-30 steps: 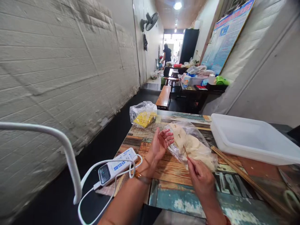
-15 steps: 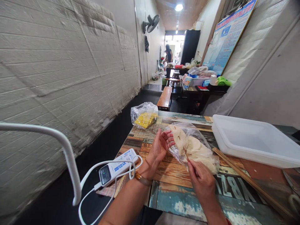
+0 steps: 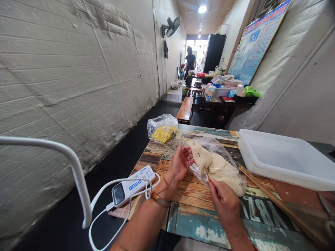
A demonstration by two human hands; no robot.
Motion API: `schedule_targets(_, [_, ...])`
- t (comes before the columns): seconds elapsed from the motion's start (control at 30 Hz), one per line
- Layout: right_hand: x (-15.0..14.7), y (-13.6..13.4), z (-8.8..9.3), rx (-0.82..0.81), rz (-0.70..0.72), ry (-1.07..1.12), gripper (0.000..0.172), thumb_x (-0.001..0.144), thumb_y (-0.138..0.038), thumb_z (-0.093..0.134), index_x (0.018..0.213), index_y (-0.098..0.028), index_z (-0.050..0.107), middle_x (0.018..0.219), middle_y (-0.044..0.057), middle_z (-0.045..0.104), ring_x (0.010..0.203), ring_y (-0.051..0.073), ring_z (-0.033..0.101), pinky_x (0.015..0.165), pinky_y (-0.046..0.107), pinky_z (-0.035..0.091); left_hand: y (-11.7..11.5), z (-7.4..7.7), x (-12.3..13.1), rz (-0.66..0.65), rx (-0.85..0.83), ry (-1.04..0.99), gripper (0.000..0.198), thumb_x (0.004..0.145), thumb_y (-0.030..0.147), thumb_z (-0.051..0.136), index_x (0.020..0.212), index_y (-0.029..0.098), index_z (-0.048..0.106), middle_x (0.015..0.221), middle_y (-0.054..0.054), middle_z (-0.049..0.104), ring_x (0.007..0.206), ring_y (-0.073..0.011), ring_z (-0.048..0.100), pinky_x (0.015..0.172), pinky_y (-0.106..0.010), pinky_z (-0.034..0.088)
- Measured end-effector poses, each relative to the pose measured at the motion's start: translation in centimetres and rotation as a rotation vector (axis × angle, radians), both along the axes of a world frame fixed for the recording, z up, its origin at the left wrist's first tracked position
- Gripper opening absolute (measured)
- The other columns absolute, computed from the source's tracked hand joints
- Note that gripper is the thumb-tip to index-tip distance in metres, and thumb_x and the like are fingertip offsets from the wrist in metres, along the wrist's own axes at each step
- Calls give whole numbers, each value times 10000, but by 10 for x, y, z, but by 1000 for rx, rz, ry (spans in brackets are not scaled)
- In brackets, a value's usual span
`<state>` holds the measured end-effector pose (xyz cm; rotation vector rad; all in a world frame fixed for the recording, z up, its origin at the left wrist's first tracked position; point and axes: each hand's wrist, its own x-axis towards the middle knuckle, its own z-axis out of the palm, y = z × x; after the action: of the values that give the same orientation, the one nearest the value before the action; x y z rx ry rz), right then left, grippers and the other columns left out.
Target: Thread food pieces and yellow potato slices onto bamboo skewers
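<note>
A thin bamboo skewer [image 3: 207, 172] pierces a pale flat food piece [image 3: 202, 156]. My right hand [image 3: 224, 202] pinches the skewer's near end. My left hand [image 3: 180, 162] holds the far edge of that pale piece with curled fingers. Under it lies a clear plastic bag [image 3: 222, 166] holding several more pale round pieces, on the painted wooden table [image 3: 199, 209].
A white plastic tray [image 3: 285, 158] stands at the right, with a bundle of bamboo skewers [image 3: 277, 202] in front of it. A bag of yellow food [image 3: 162, 129] sits at the far left corner. A white power bank with cable [image 3: 131, 186] lies at the left edge. A person [image 3: 190, 64] stands far down the corridor.
My left hand has closed from an open palm onto the pale piece's edge. My right hand has kept its pinch on the skewer. The distant person has moved.
</note>
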<state>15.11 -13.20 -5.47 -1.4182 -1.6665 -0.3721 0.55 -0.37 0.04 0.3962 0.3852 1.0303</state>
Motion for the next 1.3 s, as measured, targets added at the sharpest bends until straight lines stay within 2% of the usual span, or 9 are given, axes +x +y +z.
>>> schedule_targets(0.9, [0, -1, 1, -27, 8, -27, 163, 914, -205, 534, 960, -154, 681, 816, 63, 717, 716, 156, 652, 697, 285, 493, -2, 0, 0, 21, -2, 36, 354, 843, 478, 535, 791, 139, 620, 738, -45, 642, 627, -119, 595, 559, -222, 466])
schedule_targets(1.3, [0, 0, 0, -38, 14, -18, 154, 903, -201, 539, 942, -188, 688, 792, 50, 719, 677, 170, 667, 646, 298, 512, 0, -4, 0, 25, 12, 48, 363, 833, 495, 540, 808, 142, 622, 739, -48, 645, 647, -124, 602, 575, -218, 461])
